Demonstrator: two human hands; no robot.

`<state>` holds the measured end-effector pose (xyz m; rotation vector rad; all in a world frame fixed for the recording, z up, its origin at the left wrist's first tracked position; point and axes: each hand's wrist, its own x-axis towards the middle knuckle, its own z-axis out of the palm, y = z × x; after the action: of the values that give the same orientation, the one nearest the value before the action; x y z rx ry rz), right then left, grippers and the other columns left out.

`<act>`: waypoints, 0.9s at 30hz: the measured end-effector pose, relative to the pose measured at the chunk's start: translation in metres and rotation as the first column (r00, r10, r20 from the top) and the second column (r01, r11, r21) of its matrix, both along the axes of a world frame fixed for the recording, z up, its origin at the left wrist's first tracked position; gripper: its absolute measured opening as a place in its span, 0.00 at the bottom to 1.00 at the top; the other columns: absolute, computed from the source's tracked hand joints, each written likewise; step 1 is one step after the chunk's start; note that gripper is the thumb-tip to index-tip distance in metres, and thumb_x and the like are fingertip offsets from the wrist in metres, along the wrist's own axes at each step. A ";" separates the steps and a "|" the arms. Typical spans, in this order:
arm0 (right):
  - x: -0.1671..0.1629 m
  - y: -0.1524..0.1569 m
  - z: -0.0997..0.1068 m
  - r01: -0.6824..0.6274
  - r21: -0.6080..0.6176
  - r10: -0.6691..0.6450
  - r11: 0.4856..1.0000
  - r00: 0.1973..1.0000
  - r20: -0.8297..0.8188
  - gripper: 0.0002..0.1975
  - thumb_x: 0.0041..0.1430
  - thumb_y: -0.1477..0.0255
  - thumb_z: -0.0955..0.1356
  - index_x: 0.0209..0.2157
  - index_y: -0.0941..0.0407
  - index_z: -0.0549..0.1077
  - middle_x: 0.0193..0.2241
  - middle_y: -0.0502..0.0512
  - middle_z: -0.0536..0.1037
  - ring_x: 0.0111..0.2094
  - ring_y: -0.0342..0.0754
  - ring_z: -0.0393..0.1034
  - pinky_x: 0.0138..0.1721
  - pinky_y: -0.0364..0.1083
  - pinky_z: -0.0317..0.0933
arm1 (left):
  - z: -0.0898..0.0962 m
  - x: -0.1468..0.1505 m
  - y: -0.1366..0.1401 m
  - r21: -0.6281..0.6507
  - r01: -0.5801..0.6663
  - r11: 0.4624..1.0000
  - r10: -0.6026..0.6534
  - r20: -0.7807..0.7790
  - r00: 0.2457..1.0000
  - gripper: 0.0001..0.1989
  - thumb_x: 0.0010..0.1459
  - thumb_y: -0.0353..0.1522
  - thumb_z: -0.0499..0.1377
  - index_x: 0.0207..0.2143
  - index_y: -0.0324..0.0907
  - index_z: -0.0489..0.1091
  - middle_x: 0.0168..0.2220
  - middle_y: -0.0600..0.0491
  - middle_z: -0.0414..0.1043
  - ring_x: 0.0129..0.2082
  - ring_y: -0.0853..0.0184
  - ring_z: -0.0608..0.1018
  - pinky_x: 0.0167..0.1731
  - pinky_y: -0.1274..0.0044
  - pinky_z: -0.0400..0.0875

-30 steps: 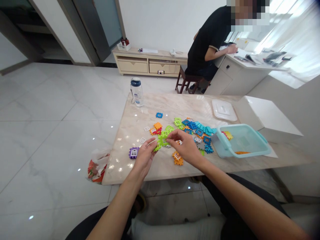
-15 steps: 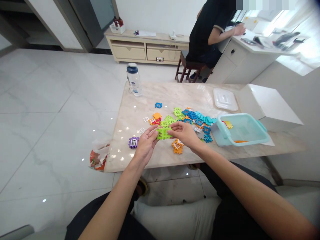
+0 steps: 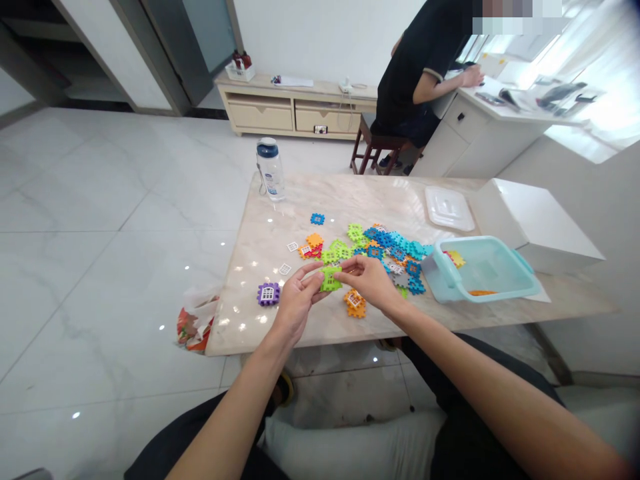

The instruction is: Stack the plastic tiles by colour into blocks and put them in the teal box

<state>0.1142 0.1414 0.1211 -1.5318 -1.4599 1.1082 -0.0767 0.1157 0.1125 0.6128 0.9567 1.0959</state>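
Between my two hands, above the near part of the table, is a light green interlocking building tile with notched edges. The fingers and thumb of my left hand close on its left side. My right hand pinches its right edge. Just beyond lie more green tiles and a heap of blue tiles. A purple tile with a white window piece rests left of my left hand. Orange tiles with a white window piece lie below my right hand. Loose white window pieces are nearby.
A pale turquoise bin with a few pieces inside stands at right, with its clear lid and a white box behind. A water bottle stands at the table's far left corner. Another person sits at a desk beyond.
Both hands still hold the green tile, which has turned and looks narrower. It sits slightly lower in view, and the whole view has shifted a little.
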 end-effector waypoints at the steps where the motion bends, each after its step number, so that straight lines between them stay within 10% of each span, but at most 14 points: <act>1: -0.001 -0.001 0.000 -0.008 0.015 0.007 1.000 1.000 0.030 0.12 0.55 0.65 0.79 0.36 0.57 0.80 0.33 0.57 0.86 0.34 0.51 0.81 0.38 0.48 0.74 | 0.001 0.000 -0.001 0.009 0.007 1.000 -0.006 -0.022 1.000 0.32 0.53 0.41 0.78 0.56 0.40 0.75 0.40 0.47 0.87 0.40 0.63 0.86 0.48 0.69 0.82; 5: -0.003 -0.006 0.007 -0.112 0.190 0.077 0.975 0.980 0.183 0.10 0.63 0.67 0.77 0.44 0.56 0.81 0.42 0.60 0.86 0.41 0.53 0.82 0.45 0.52 0.76 | 0.004 -0.001 -0.001 0.042 0.003 0.999 0.002 -0.120 0.993 0.29 0.51 0.41 0.79 0.52 0.41 0.76 0.40 0.47 0.87 0.39 0.63 0.86 0.43 0.73 0.81; 11: -0.012 -0.022 0.019 -0.518 0.369 0.261 0.772 0.787 0.559 0.26 0.63 0.71 0.79 0.61 0.52 0.75 0.58 0.64 0.82 0.60 0.64 0.75 0.62 0.65 0.69 | 0.000 0.000 0.000 0.081 0.001 0.997 0.012 -0.160 0.987 0.28 0.51 0.45 0.78 0.47 0.42 0.74 0.35 0.50 0.84 0.34 0.63 0.84 0.36 0.75 0.79; 21: -0.013 -0.021 0.015 -0.532 0.382 0.205 0.756 0.746 0.634 0.26 0.64 0.78 0.76 0.62 0.58 0.73 0.56 0.69 0.81 0.57 0.64 0.77 0.60 0.64 0.73 | -0.003 0.002 0.000 0.192 0.066 0.979 -0.021 -0.230 0.973 0.31 0.57 0.44 0.75 0.57 0.42 0.69 0.39 0.48 0.85 0.37 0.63 0.85 0.36 0.77 0.76; 27: -0.011 -0.022 0.022 -0.578 0.376 0.197 0.724 0.696 0.691 0.24 0.66 0.77 0.75 0.62 0.59 0.74 0.58 0.69 0.80 0.59 0.63 0.76 0.63 0.63 0.71 | -0.012 0.005 0.001 0.212 0.184 0.960 -0.117 -0.292 0.949 0.24 0.60 0.49 0.70 0.43 0.37 0.78 0.38 0.46 0.85 0.39 0.57 0.86 0.42 0.71 0.81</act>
<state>0.1030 0.1196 0.1430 -1.1683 -2.4177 0.2699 -0.0720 0.1167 0.1006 1.0416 1.0054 1.0095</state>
